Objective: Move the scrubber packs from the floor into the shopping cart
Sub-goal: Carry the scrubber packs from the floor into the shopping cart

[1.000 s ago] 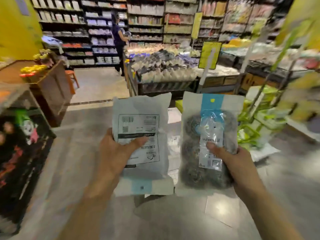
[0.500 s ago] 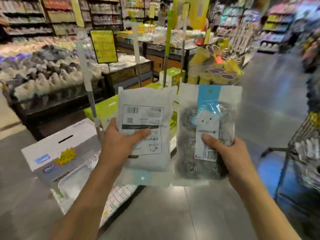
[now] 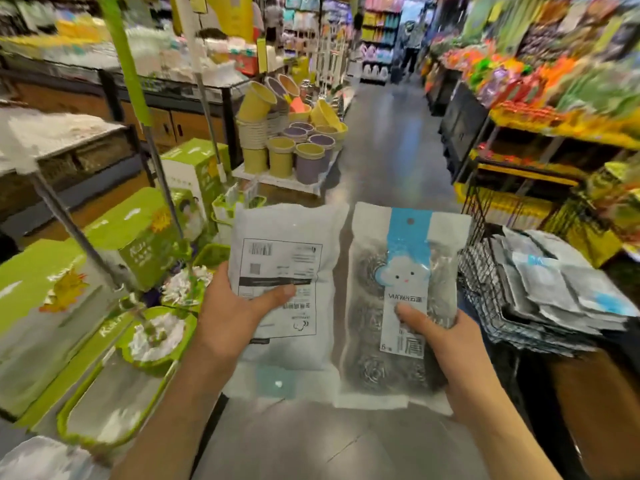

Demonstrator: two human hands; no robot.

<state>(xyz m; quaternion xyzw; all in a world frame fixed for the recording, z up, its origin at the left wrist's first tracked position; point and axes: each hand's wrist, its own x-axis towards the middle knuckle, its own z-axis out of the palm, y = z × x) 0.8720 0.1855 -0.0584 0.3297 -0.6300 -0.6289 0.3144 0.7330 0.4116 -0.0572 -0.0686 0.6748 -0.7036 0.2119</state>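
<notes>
Currently both hands carry one pack each, held up side by side — edges nearly touching. Left hand (image 3: 228, 317) grips the back-side scrubber pack (image 3: 287, 258), thumb across its label; right hand (image 3: 450, 344) grips the steel scrubber pack (image 3: 398, 271), thumb on the blue strip. Flat, face-up holds suit dropping them flat. Shopping cart (image 3: 485, 271) sits at 3 o'clock, stacked packs (image 3: 554, 292) already inside — likely next stop.
</notes>
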